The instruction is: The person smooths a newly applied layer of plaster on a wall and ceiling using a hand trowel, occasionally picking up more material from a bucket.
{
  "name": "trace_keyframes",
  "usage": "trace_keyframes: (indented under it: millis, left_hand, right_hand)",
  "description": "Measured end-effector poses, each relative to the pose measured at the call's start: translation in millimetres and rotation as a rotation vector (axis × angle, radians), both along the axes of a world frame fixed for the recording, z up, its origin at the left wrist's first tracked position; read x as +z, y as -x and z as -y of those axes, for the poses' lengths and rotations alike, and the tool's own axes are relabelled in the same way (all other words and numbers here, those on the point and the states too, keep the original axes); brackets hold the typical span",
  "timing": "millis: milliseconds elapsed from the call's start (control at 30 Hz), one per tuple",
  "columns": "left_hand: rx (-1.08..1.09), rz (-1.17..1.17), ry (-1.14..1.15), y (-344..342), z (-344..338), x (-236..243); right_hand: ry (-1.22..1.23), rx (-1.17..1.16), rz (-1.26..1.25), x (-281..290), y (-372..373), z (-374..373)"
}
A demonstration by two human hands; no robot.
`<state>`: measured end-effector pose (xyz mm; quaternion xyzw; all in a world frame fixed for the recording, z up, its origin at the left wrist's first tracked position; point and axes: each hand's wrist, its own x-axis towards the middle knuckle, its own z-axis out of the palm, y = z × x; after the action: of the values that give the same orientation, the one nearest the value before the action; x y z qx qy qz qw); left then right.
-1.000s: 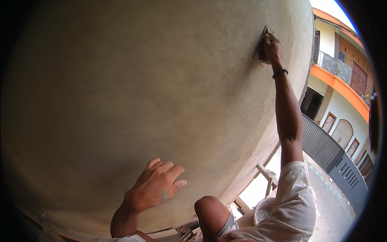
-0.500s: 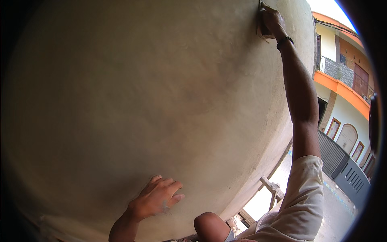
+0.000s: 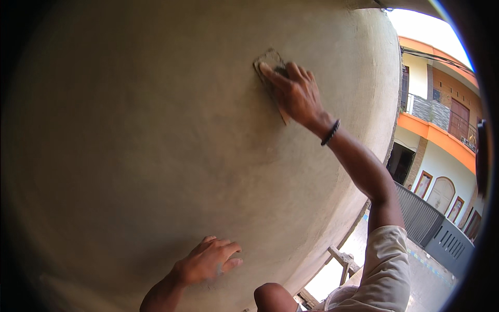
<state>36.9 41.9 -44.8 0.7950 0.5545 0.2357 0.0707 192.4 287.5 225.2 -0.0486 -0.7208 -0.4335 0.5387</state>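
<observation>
A broad plastered wall [image 3: 156, 151], grey-beige with smoky darker patches, fills most of the head view. High on it, my right hand [image 3: 301, 96] is closed around a plastering float [image 3: 271, 54], its flat face against the surface. The float is tilted, its upper end leaning left, and much of it is hidden by my fingers. Lower down, my left hand [image 3: 210, 259] is in front of the wall with fingers loosely apart and nothing in it. Whether its fingertips touch the plaster, I cannot tell. A dark beaded bracelet [image 3: 330, 132] circles my right wrist.
My bent knee [image 3: 274, 298] shows at the lower edge. Beyond the wall's right edge stand a wooden trestle-like frame [image 3: 343, 258], a grey metal gate [image 3: 449, 247] and an orange-and-white house [image 3: 431, 125]. Dark cables run near the top right.
My right hand has brought the float left and down across the wall from the upper right, and my right elbow has bent. My left hand has shifted slightly downward.
</observation>
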Motion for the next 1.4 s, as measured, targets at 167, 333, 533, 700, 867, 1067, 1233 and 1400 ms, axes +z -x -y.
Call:
trace_keyframes:
  millis: [167,333,533,700,867,1067,1233,1400]
  left_hand:
    - [0.003,-0.059,0.091,-10.6,-20.9,5.7]
    - [0.068,-0.016,0.001,8.5,7.3,18.0]
    - [0.101,-0.045,0.033,-5.5,9.9,27.9]
    - [0.078,-0.086,0.103,-22.6,-2.6,25.4]
    - [0.092,-0.144,0.171,-39.6,-11.2,20.2]
    - [0.127,-0.141,0.176,-42.5,-17.8,25.1]
    - [0.142,-0.110,0.143,-35.9,-22.0,27.4]
    - [0.213,-0.088,0.125,-5.8,9.7,22.9]
  right_hand:
    - [0.641,0.117,-0.384,198.4,-21.1,-6.0]
    - [0.564,0.175,-0.451,185.4,-79.6,-141.1]
    - [0.467,0.088,-0.696,-105.3,-112.6,-145.6]
    - [1.037,-0.167,-0.781,-400.2,-110.2,-101.5]
    - [1.716,-0.204,-1.092,-612.3,-58.2,-43.6]
    - [1.402,0.067,-0.821,-527.0,-30.9,-5.7]
    - [0.786,0.004,-0.508,-324.9,-65.3,-54.1]
    - [0.643,0.038,-0.446,-262.2,-32.2,-43.8]
